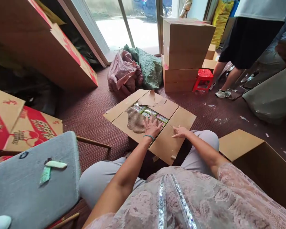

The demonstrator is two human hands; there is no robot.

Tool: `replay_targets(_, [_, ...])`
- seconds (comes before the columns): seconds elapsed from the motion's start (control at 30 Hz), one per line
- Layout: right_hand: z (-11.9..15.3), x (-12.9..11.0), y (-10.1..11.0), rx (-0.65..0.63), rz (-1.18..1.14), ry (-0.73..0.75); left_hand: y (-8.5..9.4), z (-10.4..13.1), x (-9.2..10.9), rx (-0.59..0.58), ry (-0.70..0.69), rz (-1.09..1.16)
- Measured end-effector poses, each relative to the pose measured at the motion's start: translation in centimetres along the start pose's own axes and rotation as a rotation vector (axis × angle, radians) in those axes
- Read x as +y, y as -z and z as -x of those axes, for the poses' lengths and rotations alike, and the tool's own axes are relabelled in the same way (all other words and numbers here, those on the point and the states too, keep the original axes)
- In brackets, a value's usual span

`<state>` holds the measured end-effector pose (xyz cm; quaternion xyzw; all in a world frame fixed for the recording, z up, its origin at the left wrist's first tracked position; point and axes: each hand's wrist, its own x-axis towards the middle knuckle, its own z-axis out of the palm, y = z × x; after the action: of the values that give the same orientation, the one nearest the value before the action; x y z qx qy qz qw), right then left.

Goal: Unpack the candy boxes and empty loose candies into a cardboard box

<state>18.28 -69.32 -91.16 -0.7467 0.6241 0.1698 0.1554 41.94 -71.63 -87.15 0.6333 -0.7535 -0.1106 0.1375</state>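
Note:
A cardboard box [124, 109] stands on the floor between my knees, its flaps folded outward. Shiny green-edged packets [149, 111] show in rows through its opening. My left hand [152, 128], with a beaded bracelet at the wrist, lies with spread fingers over the packets and the edge of the near-left flap, where the top paper is torn and corrugation [135, 122] shows. On the right flap [173, 135] my right hand [180, 131] rests, fingers stretched out and holding nothing visible.
A grey padded chair [62, 190] with two box cutters [54, 164] is at left, beside red-printed cartons [38, 122]. An open carton [245, 149] stands at right. Ahead are sacks [147, 66], stacked boxes [186, 44], a red stool [203, 78] and a standing person [250, 41].

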Motion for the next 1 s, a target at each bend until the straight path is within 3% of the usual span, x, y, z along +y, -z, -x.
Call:
replay_targets(0.1, [-1.4,-2.2,-1.5,-0.035,-0.106,-0.164,-1.6,-0.8,-0.2,-0.123,0.130,-0.046])
replay_targets(0.33, [-4.8,-5.7,-5.9,0.127,-0.241,-0.300,-5.5,-4.9,-2.2,-0.242,-0.281,-0.089])
replay_targets(0.47, [-5.7,-5.6,-6.3,0.093,-0.355,-0.303,-7.4,-5.6,-3.7,-0.178,-0.325,-0.103])
replay_targets(0.57, [-5.9,-4.8,-5.2,0.120,-0.493,-0.225,-8.1,-6.4,-5.4,-0.144,-0.356,-0.182])
replay_targets(0.7, [-5.5,-4.5,-2.1,0.249,-0.539,-0.121,-6.3,-7.6,-5.6,-0.158,-0.321,-0.278])
replay_targets(0.87, [-7.5,-4.8,1.4,0.332,-0.454,-0.162,-2.1,-9.6,-3.5,-0.337,-0.226,-0.340])
replay_targets(0.93, [-8.9,-4.4,2.3,0.361,-0.383,-0.191,-0.6,-9.8,-3.9,-0.373,-0.256,-0.340])
replay_targets(1.0, [-10.4,-3.9,3.1,0.401,-0.254,-0.163,0.8,-9.1,-5.7,-0.329,-0.279,-0.269])
